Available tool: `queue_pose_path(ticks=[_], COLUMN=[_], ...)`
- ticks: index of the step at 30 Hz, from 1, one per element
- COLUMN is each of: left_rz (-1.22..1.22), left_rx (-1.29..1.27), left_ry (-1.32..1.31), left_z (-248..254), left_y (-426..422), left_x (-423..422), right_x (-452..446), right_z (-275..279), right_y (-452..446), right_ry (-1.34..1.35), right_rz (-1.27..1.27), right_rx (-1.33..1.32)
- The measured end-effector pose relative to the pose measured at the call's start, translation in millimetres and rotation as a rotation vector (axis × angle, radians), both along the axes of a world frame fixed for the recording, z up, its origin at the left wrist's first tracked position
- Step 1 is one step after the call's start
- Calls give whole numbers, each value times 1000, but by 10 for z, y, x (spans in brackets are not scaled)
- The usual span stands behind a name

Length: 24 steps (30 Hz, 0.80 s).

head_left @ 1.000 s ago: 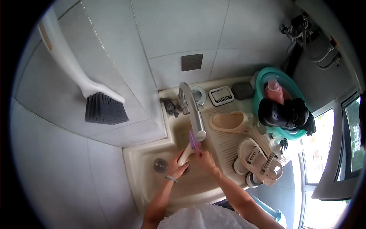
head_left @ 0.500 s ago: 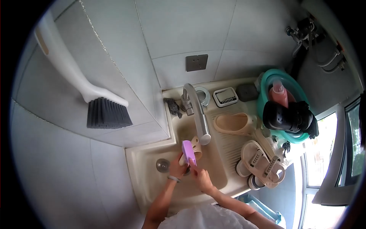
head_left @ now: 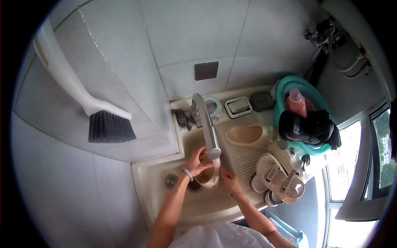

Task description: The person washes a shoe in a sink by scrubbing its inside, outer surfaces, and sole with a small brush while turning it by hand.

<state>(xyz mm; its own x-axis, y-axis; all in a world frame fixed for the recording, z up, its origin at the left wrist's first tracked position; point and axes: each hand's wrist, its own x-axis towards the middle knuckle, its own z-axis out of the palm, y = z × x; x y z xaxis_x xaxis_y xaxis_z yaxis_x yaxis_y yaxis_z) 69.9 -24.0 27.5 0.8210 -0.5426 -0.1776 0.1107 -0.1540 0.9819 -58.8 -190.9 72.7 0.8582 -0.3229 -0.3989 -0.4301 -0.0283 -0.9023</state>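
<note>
The left hand [head_left: 200, 163] has its fingers spread on the shoe [head_left: 210, 182], under the tap [head_left: 214, 153]. The right hand [head_left: 230, 184] seems to curl its fingers round a thin purple tool [head_left: 223, 165] just beside the shoe. Best grip firmly, rub softly

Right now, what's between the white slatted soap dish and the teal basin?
A dark grey dish sits between the white slatted soap dish and the teal basin, as the head view shows.
</note>
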Motion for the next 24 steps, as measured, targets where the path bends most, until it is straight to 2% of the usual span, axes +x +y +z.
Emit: queue_pose_path(ticks=[1,4,5,7,9,11,12,14,17,18,20,23,24], left_rz=[30,-3,46,26,134,121,121,100,166,168,215,334,281], left_rx=[38,137,338,607,852,853,854,819,752,753,722,705,715], left_ry=[-71,-325,-367,-145,-392,-492,-485,-486,-583,-584,-542,-698,-572], left_z=[3,-239,-318,44,-53,-16,-18,-28,-290,-220,19,27,29], left_y=[-60,-253,-278,-319,-333,-214,-155,-29,79,61,-90,-242,-234], left_x=[-8,-198,-301,-337,-441,-511,-511,-513,-507,-507,-474,-570,-574], right_x=[-8,-29,-52,-27,-131,-258,-302,-379,-421,-422,-372,-80,28], right_z=[-25,-352,-421,-511,-552,-450,-290,79,143,198,296,96,103], right_y=[2,135,141,135,22,-28,1,69,71,115,244,310,335], right_ry=[167,149,152,258,246,75,81,121,105,103,-159,-114,-93], right_rz=[-97,-84,-80,-132,-93,132,135,193,274,275,346,347,344], right_rx=[164,215,217,207,216,-234,-233,-398,-538,-537,-657,-719,-735])
